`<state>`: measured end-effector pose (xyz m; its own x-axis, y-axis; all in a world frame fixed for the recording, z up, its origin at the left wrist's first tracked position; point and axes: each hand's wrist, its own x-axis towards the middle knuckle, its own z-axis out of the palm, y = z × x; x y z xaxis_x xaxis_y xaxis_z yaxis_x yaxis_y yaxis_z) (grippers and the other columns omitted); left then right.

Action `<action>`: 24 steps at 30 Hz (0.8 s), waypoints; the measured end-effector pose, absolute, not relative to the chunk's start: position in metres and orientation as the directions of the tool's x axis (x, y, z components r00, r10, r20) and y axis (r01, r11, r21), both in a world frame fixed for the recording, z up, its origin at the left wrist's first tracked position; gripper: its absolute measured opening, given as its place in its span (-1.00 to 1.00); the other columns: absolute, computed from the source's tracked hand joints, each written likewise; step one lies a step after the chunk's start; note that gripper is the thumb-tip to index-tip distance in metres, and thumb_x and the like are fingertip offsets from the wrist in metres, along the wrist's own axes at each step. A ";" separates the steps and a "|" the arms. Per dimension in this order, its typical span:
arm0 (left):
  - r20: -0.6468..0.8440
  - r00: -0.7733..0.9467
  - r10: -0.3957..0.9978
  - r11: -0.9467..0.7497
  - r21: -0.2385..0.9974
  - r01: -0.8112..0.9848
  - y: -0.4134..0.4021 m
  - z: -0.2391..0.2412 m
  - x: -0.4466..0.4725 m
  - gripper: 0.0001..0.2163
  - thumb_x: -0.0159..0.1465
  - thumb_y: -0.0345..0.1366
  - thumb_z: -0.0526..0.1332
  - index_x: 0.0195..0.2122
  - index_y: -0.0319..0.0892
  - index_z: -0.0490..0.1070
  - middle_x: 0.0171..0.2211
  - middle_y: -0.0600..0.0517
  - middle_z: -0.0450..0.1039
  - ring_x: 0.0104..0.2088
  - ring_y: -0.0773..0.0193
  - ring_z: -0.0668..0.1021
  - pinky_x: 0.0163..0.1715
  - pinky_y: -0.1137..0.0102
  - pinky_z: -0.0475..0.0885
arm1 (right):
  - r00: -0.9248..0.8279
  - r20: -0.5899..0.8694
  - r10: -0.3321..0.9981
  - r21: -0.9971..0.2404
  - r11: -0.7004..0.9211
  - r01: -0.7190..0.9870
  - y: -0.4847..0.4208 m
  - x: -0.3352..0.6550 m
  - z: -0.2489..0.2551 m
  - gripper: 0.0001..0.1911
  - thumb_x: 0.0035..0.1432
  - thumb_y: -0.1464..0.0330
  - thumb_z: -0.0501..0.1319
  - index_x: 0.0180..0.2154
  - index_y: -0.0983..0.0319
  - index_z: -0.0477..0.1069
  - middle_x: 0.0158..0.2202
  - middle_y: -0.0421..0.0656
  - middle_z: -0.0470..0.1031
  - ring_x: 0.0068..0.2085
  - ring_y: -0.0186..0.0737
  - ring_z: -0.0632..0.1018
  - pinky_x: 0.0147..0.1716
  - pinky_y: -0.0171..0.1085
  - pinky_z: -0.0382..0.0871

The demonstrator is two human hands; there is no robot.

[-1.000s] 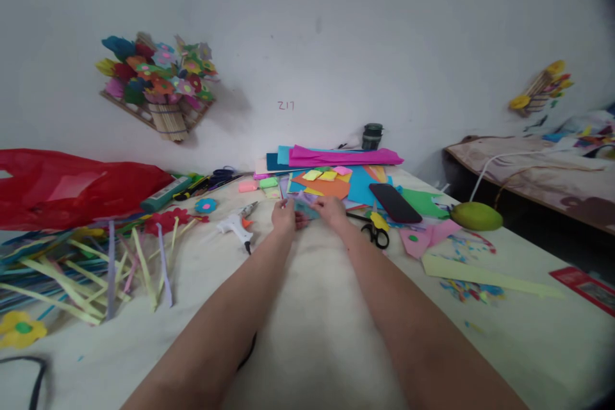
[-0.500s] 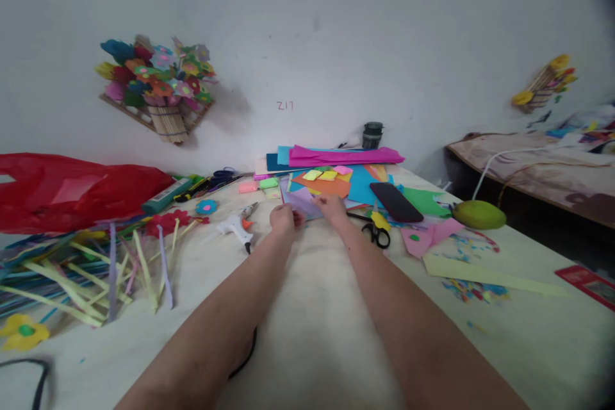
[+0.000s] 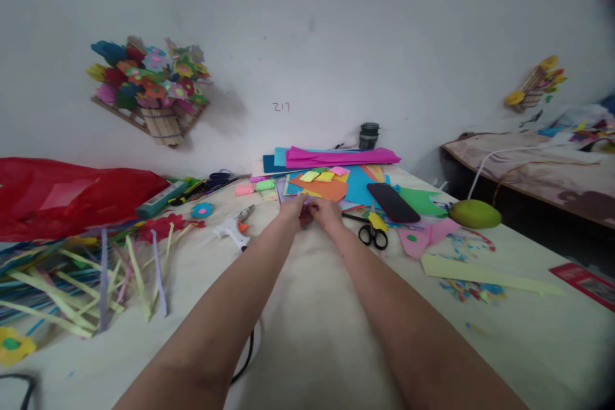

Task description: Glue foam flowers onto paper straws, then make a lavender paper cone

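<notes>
Paper scrap (image 3: 306,216) pinched between your hands, far middle of bench (image 3: 312,320), just short of sheet stack (image 3: 331,188). Left hand (image 3: 292,210) and right hand (image 3: 329,214) both closed on it, fingertips meeting, neither nearer. Its long axis too small to tell. Scissors (image 3: 373,234) just right of your right hand.

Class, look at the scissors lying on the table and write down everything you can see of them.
The scissors are small, with two black plastic-looking loop handles and slim dark blades, closed, pointing left. They lie flat on the cream table, just right of the right hand, which pinches a paper piece, untouched by it. A yellow scrap lies across them, and a black phone lies just beyond.
</notes>
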<state>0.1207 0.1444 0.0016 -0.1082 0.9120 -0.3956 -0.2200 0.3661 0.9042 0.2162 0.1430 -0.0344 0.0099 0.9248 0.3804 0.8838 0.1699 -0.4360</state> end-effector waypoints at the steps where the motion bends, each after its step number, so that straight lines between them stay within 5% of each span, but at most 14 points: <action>1: -0.400 -0.123 0.908 0.368 0.903 -0.220 0.146 -0.001 0.121 -0.92 0.10 -0.35 0.21 -0.42 -0.25 0.35 -0.65 0.00 0.35 -0.65 0.28 0.45 -0.58 0.35 0.43 | -0.008 0.385 0.923 -0.416 0.181 0.891 0.142 0.216 -0.034 -0.75 0.10 0.31 0.08 -0.24 0.06 0.50 -0.22 -0.23 0.55 -0.16 -0.20 0.51 -0.23 -0.29 0.31; 11: -0.395 -0.219 0.892 0.348 0.910 -0.225 0.158 -0.017 0.114 -0.75 0.10 -0.53 0.11 -0.17 -0.35 0.36 -0.61 -0.05 0.41 -0.61 0.22 0.51 -0.56 0.33 0.48 | -0.117 0.386 0.915 -0.269 0.234 0.934 0.137 0.219 -0.033 -0.62 0.02 0.33 0.11 -0.08 0.17 0.43 -0.12 -0.12 0.50 -0.05 -0.16 0.43 -0.01 -0.24 0.16; 24: -0.334 -0.220 0.917 0.336 0.941 -0.030 0.142 -0.010 0.109 -0.93 0.07 -0.46 0.10 -0.49 -0.31 0.36 -0.72 -0.05 0.32 -0.70 0.28 0.41 -0.62 0.35 0.40 | -0.028 0.388 0.921 -0.213 0.119 0.970 0.144 0.224 -0.039 -0.69 0.09 0.38 0.08 -0.10 0.21 0.39 -0.06 -0.09 0.45 0.00 -0.13 0.36 -0.02 -0.17 0.07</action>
